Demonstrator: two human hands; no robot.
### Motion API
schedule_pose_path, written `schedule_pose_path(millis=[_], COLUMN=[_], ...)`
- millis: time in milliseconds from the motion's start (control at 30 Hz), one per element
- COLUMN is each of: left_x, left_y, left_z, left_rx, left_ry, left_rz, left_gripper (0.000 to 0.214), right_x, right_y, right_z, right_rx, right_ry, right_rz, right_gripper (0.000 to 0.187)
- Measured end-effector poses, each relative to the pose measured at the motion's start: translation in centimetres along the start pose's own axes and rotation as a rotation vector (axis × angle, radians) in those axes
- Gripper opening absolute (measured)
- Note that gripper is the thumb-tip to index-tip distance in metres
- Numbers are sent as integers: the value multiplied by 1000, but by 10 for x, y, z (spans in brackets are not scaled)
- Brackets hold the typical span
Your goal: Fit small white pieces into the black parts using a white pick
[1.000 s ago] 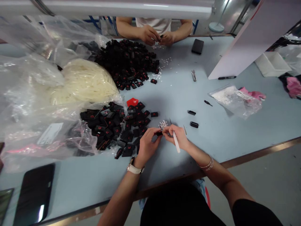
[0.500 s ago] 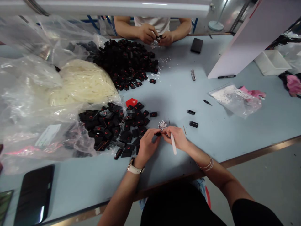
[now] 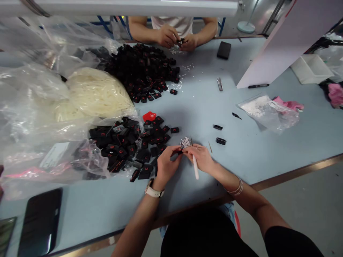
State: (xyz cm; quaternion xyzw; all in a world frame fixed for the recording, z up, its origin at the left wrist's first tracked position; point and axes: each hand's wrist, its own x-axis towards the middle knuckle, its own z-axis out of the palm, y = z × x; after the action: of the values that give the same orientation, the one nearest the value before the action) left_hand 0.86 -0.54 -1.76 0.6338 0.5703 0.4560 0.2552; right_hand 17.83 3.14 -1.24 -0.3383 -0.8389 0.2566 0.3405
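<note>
My left hand (image 3: 168,162) is closed, its thumb and fingers pinching a small black plastic part (image 3: 180,152) at the fingertips. Close against it, my right hand (image 3: 201,157) is closed round a slim white-handled tool (image 3: 195,167) whose thin dark tip points away from me. The right fingertips meet the black part's edge; exactly what they press there is hidden. Just beyond both hands lies a little heap of tiny white pieces (image 3: 185,142). Left of my left hand spreads a pile of black plastic parts (image 3: 128,142) with red marks.
Two black parts (image 3: 220,141) and a thin brown stick (image 3: 210,147) lie to the right. A clear bag of white pieces (image 3: 257,107) is farther right. Large plastic bags (image 3: 93,92) fill the left. Opposite, a co-worker's hands (image 3: 178,38) hold a black part beside another pile.
The white-handled tool has swung slightly: its handle end is farther left and nearer me. My right fingers have shifted a little. My left hand stays nearly in place with the black part.
</note>
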Motion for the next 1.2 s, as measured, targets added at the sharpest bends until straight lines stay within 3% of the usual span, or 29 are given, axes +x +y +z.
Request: schedule_pose_path(millis=[133, 267, 667, 967, 1200], left_x=[0, 0, 1, 0, 0], left_y=[0, 1, 3, 5, 4], left_z=[0, 0, -1, 0, 0], left_rx=[-107, -152, -62, -13, 39], left_ry=[-3, -4, 15, 42, 35], left_rz=[-141, -190, -82, -36, 29], left_gripper=[22, 24, 18, 15, 13], right_x=[2, 2, 6, 2, 5], right_y=[-1, -3, -7, -6, -12], right_z=[-1, 1, -5, 2, -2], right_rx=[56, 82, 88, 59, 216], right_ry=[79, 129, 160, 206, 239], right_rz=[27, 71, 171, 130, 304], right_gripper=[18, 15, 21, 23, 32])
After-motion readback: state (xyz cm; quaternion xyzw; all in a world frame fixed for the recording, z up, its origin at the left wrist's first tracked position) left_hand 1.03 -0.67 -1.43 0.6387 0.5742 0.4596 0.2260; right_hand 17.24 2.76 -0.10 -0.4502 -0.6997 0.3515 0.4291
